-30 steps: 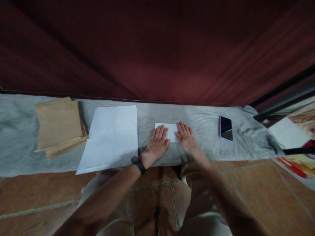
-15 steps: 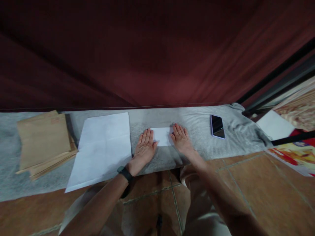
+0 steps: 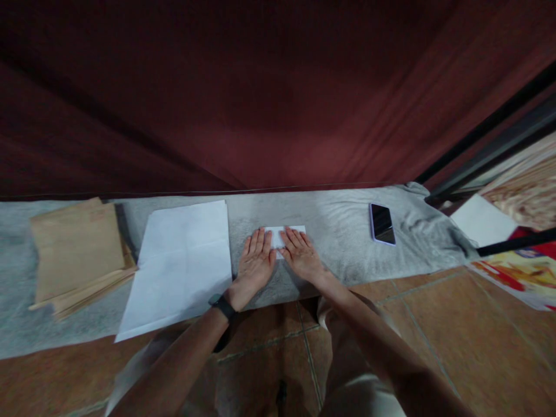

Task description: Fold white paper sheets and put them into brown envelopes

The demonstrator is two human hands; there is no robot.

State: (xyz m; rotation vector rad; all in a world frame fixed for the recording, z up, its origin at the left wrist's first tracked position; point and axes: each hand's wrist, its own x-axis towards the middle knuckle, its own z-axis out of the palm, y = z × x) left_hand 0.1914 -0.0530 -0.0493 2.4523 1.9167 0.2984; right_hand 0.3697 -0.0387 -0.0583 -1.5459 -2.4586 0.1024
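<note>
A small white rectangle of folded paper (image 3: 278, 236) lies flat on the grey cloth in front of me. My left hand (image 3: 257, 255) rests flat over its left end, fingers stretched forward. Across the paper's right half lies my right hand (image 3: 299, 255), palm down with the fingers extended. Both thumbs come close together near the paper's near edge, and much of the sheet is hidden under the hands. To the left are large white paper sheets (image 3: 185, 260), stacked and slightly creased.
Brown paper envelopes (image 3: 80, 252) are piled at the far left. A phone (image 3: 383, 224) in a purple case lies to the right on the grey cloth (image 3: 343, 231). Behind hangs a dark red curtain (image 3: 278, 116). Black metal bars (image 3: 499, 133) and a printed box (image 3: 525, 272) are at the right.
My right hand has slid left across the paper, from its right end toward my left hand. The left hand and the paper have stayed in place.
</note>
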